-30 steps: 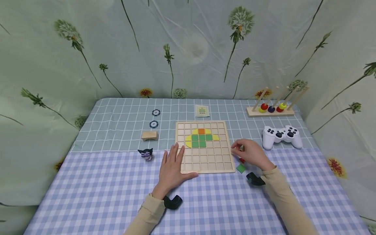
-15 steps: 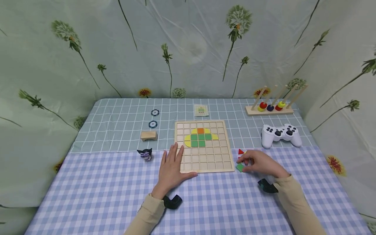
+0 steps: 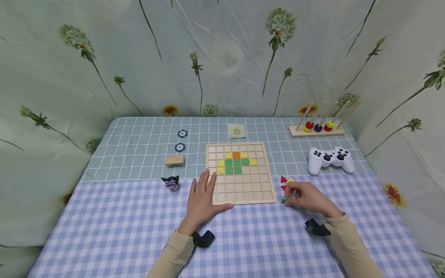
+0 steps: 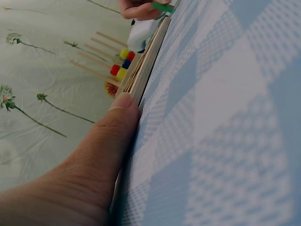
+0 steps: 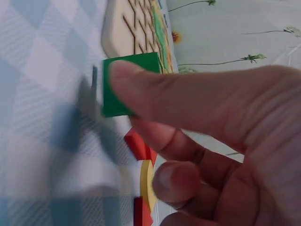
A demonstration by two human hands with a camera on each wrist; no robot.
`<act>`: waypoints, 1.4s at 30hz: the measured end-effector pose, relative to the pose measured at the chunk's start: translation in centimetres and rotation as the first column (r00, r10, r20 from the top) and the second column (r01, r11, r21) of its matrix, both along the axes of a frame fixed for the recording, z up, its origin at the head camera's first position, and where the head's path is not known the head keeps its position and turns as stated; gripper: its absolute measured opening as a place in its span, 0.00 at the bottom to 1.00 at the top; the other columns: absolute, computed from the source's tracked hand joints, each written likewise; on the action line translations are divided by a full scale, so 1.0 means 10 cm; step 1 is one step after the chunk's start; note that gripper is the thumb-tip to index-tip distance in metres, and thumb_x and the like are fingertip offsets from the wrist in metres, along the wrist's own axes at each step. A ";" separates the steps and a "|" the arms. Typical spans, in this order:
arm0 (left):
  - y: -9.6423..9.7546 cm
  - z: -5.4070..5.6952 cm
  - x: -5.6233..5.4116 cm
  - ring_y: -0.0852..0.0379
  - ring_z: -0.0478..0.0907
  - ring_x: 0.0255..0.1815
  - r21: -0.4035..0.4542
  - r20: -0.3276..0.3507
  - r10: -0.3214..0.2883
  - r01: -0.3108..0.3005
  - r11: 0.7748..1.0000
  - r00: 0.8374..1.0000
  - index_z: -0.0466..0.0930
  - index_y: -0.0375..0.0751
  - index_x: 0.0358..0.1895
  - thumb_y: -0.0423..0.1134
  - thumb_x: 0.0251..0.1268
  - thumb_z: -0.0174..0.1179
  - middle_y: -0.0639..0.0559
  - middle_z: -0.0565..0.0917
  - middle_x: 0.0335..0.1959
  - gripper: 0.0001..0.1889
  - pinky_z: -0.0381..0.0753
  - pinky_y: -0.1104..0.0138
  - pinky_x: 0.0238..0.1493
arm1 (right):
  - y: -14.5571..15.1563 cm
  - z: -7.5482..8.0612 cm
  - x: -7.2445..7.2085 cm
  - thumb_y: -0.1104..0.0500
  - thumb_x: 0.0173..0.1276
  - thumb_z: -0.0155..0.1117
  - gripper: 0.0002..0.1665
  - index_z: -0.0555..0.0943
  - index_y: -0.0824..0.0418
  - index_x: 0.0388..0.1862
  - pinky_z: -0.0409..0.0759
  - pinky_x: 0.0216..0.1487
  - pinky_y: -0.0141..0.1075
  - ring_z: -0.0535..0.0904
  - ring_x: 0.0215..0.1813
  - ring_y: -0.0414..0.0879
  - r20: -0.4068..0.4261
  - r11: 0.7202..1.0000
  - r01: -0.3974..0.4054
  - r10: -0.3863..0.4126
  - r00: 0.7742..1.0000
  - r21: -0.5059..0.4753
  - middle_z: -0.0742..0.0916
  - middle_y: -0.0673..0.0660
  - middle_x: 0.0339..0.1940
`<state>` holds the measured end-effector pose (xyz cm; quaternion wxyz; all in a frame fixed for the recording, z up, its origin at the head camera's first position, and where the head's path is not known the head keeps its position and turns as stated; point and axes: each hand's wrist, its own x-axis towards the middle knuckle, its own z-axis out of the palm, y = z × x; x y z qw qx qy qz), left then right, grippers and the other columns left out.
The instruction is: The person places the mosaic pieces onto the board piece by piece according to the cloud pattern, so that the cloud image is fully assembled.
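My right hand [image 3: 307, 197] pinches a green square tile [image 5: 107, 94] between thumb and fingers, just off the right front corner of the wooden grid board [image 3: 243, 189]. In the right wrist view the tile is tilted up over the cloth. Beside that hand lie red triangle tiles [image 3: 283, 179] and a yellow tile [image 3: 290, 180], partly hidden by the fingers. My left hand [image 3: 201, 200] rests with spread, straight fingers on the board's left front corner, its thumb along the front edge. Green squares [image 3: 237, 169], an orange square [image 3: 236, 155] and yellow curved pieces [image 3: 220, 166] sit in the grid.
A small pattern card [image 3: 236, 131] lies behind the board. To the right are a white game controller [image 3: 330, 159] and a peg stand [image 3: 316, 131] with coloured beads. On the left stand a wooden block [image 3: 175, 160], a small figurine [image 3: 171, 182] and two round chips [image 3: 180, 147].
My right hand has come from the board's right edge toward the front, picked up the green square tile and tilted it off the cloth. The left hand stays on the board.
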<state>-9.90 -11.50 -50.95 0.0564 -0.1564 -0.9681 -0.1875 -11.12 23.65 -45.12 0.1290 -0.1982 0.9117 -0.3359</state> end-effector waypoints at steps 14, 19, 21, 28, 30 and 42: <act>-0.01 0.02 -0.01 0.46 0.41 0.75 0.008 0.007 0.001 -0.001 1.000 1.000 0.50 0.42 0.75 0.78 0.42 0.56 0.41 0.48 0.75 0.61 0.37 0.51 0.71 | -0.60 -0.03 -0.40 0.61 0.58 0.72 0.06 0.83 0.58 0.32 0.63 0.17 0.31 0.66 0.19 0.42 -0.090 0.963 0.177 -0.199 0.976 -0.204 0.83 0.50 0.28; 0.00 0.01 -0.01 0.47 0.40 0.75 0.006 0.017 0.004 -0.004 1.000 1.000 0.49 0.43 0.76 0.79 0.43 0.54 0.42 0.47 0.76 0.61 0.37 0.52 0.71 | -0.82 -0.06 -0.54 0.62 0.58 0.71 0.04 0.85 0.60 0.33 0.63 0.20 0.32 0.66 0.19 0.43 -0.125 0.959 0.182 -0.213 0.969 -0.218 0.84 0.51 0.29; 0.00 0.01 0.00 0.47 0.40 0.75 0.006 0.017 0.004 -0.004 1.000 1.000 0.49 0.42 0.76 0.80 0.43 0.53 0.41 0.48 0.75 0.61 0.37 0.51 0.71 | -0.88 -0.08 -0.58 0.62 0.58 0.71 0.04 0.85 0.60 0.33 0.65 0.21 0.33 0.66 0.19 0.43 -0.134 0.959 0.183 -0.215 0.967 -0.214 0.85 0.51 0.30; 0.00 0.01 0.01 0.46 0.41 0.75 0.005 0.009 -0.002 0.002 1.000 1.000 0.50 0.41 0.75 0.80 0.42 0.53 0.40 0.49 0.75 0.61 0.38 0.51 0.71 | -1.03 -0.10 -0.66 0.62 0.59 0.71 0.05 0.85 0.61 0.34 0.66 0.25 0.35 0.68 0.21 0.43 -0.139 0.968 0.201 -0.222 0.965 -0.150 0.85 0.51 0.29; 0.00 0.01 0.01 0.46 0.41 0.75 0.001 0.016 0.000 0.000 1.000 1.000 0.50 0.42 0.75 0.80 0.43 0.53 0.41 0.48 0.75 0.61 0.37 0.52 0.71 | -1.05 -0.10 -0.68 0.61 0.60 0.70 0.05 0.86 0.61 0.34 0.67 0.25 0.36 0.68 0.22 0.43 -0.138 0.970 0.207 -0.224 0.965 -0.130 0.85 0.51 0.30; 0.00 0.01 0.00 0.47 0.41 0.75 0.003 0.000 0.000 0.000 1.000 1.000 0.50 0.42 0.75 0.79 0.42 0.54 0.41 0.48 0.75 0.61 0.37 0.52 0.71 | -1.10 -0.10 -0.72 0.58 0.58 0.72 0.03 0.88 0.57 0.29 0.76 0.35 0.41 0.80 0.35 0.47 -0.265 0.979 0.201 -0.188 0.946 0.023 0.85 0.50 0.30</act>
